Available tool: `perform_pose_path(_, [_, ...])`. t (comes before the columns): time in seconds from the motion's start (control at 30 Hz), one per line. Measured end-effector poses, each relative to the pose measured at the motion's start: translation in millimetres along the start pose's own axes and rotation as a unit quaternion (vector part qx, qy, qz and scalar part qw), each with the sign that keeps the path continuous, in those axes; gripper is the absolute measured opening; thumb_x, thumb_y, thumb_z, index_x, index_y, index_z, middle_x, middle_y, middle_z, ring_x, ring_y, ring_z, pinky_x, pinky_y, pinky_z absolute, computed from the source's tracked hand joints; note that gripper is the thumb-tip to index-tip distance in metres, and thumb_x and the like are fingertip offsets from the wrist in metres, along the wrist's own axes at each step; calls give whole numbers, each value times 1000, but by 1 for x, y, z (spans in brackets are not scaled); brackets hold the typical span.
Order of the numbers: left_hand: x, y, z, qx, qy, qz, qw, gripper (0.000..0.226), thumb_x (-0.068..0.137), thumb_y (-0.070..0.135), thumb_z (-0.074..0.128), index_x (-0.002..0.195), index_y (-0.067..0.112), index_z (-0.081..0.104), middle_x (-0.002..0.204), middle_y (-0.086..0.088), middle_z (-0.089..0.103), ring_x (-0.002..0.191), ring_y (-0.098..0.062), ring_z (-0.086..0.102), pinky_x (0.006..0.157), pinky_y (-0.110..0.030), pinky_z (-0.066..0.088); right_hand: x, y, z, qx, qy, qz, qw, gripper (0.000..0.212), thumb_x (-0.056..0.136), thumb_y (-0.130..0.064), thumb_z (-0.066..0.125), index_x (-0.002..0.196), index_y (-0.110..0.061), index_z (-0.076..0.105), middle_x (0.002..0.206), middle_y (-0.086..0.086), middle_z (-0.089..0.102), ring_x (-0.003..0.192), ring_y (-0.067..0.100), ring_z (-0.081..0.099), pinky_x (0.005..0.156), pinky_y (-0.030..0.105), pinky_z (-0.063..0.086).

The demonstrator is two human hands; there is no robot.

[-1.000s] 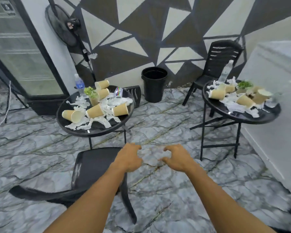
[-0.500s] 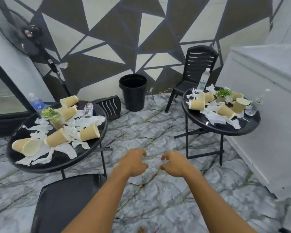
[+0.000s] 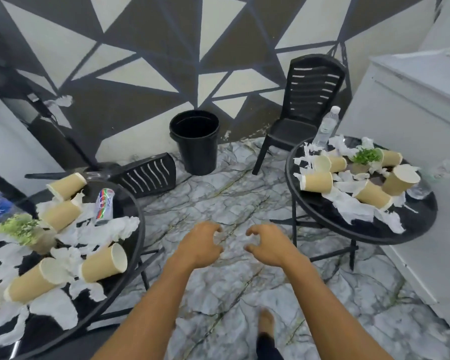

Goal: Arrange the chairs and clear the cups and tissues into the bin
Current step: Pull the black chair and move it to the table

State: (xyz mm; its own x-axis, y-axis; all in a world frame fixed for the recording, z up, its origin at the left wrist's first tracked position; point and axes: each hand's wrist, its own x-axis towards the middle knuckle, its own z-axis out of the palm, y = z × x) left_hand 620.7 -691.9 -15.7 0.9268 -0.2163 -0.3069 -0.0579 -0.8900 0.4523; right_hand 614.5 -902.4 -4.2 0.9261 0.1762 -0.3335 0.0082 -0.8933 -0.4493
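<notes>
Black plastic is lying on the floor at the middle left of the frame: it is a fallen chair [image 3: 148, 175], just left of the bin [image 3: 195, 141]. Its long side is running left to right across the frame. Its slatted back is facing us and its top end is pointing toward the bin, with the legs seeming to stick out to the left.

The left hand [image 3: 198, 242] and the right hand [image 3: 268, 245] are hanging in the middle of the frame, over the bare floor between the two tables. The fingers [image 3: 216, 229] are curling loosely and are holding nothing.

I think the person is heading for that chair first. To do it well, both hands should be taking the chair back by its two sides and lifting it up onto its legs, keeping it from bumping the bin.

The other chair [image 3: 309, 100] is standing upright at the upper right. The cups [image 3: 104, 261] are lying on their sides among the tissues [image 3: 107, 229] on the left tabletop [image 3: 126, 203] and the right tabletop [image 3: 320, 211]. The bin is standing up with its mouth open to the top, waiting for them.
</notes>
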Motion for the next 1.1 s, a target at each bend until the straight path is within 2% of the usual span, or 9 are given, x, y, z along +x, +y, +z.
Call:
perform_pose_path(0.2, [113,-7,-36,-19,32,-45,998,51,89,38,67,135,25,51,141,-2,47,133,-21,40,109,-40,39,133,10,-49,-7,-3,-50,999,46,86,-42,69,128,-24,60,132,3,56,126,22,48,98,36,45])
perform_pose_path(0.37, [186,-16,-72,-50,54,-106,992,48,89,34,68,133,25,53,139,0,48,131,-21,42,109,-40,39,231,3,-88,-38,-53,-87,994,47,85,-46,67,127,-29,59,134,3,56,126,23,48,98,38,47])
perform_pose_path(0.5, [229,-34,-98,-95,90,-147,981,49,86,37,70,131,26,55,135,1,51,129,-20,45,106,-40,43,305,-19,-113,-59,-85,-131,986,45,83,-45,68,124,-27,61,133,2,56,123,22,51,97,36,47])
perform_pose_path(0.63, [271,-66,-126,-95,124,-186,970,47,86,38,70,129,26,55,131,2,53,127,-20,44,103,-39,43,375,-52,-122,-70,-113,-166,977,45,82,-47,68,123,-27,61,132,3,58,124,22,51,99,41,47])
perform_pose_path(0.73, [311,-97,-147,-101,137,-200,965,48,86,36,69,130,23,56,134,0,53,128,-21,44,104,-40,42,436,-79,-124,-86,-123,-184,971,45,85,-45,66,125,-25,61,134,3,57,124,23,51,99,40,47])
perform_pose_path(0.93, [406,-161,-191,-121,120,-222,960,48,86,34,69,130,20,56,135,-4,52,128,-24,46,103,-36,42,548,-117,-123,-84,-150,-163,971,47,86,-41,67,129,-24,58,132,2,57,121,21,54,96,36,47])
perform_pose_path(1.1, [475,-209,-239,-114,93,-212,966,47,86,37,68,129,24,55,130,-3,51,127,-24,43,103,-41,42,636,-149,-134,-71,-150,-154,974,54,87,-41,66,135,-23,52,135,3,56,125,22,51,99,39,47])
